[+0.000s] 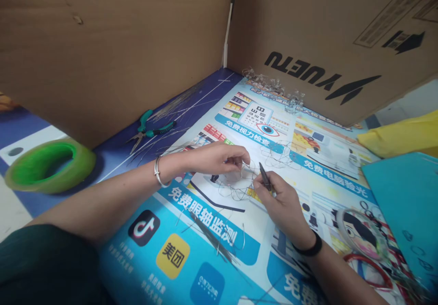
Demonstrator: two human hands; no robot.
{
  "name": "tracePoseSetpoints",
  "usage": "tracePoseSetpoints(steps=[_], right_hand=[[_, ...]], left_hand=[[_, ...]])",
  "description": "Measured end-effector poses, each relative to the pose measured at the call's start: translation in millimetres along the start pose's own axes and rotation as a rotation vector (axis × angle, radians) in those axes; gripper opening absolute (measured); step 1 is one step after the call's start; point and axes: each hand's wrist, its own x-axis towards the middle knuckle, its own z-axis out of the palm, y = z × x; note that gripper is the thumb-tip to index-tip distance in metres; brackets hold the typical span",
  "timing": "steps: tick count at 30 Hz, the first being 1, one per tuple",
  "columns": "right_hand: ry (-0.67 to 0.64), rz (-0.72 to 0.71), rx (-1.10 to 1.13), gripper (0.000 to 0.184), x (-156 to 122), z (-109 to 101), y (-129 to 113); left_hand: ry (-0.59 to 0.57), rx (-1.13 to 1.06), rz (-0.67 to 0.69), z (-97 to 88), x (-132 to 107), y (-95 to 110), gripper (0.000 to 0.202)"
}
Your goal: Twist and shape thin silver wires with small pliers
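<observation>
My left hand (221,158), with a silver bangle on its wrist, has its fingers curled and pinched on a looped thin wire piece (239,193). My right hand (281,201), wearing a black wristband, is closed around a slim dark pointed tool (264,177) whose exact kind I cannot make out. Its thumb and fingertip meet at the right side of the wire loops. Another tangle of thin wire (278,153) lies just beyond my hands. Nearer to me, a bundle of straight cut wires (210,237) rests on the printed sheet (130,259).
Teal-handled pliers (148,131) lie at the left beside long loose wires (179,102). A green tape roll (13,177) sits at far left. Cardboard walls (119,45) stand behind. Several wire pieces (273,88) line the back. A clear round container (345,225) and a turquoise sheet (404,204) are at right.
</observation>
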Motion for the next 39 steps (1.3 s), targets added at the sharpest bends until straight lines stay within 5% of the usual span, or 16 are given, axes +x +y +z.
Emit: tracePoseSetpoints(steps=[18,39], right_hand=[[0.010,0.016,-0.008,0.013,0.3,0.5,0.6],[0.012,0.018,0.016,0.012,1.0,0.9,1.1]], left_hand=[[-0.010,-0.152,-0.071,-3.1,-1.7,-0.7,0.019],[0.053,-0.074,-0.031,-8.5,-0.9,-1.0,0.015]])
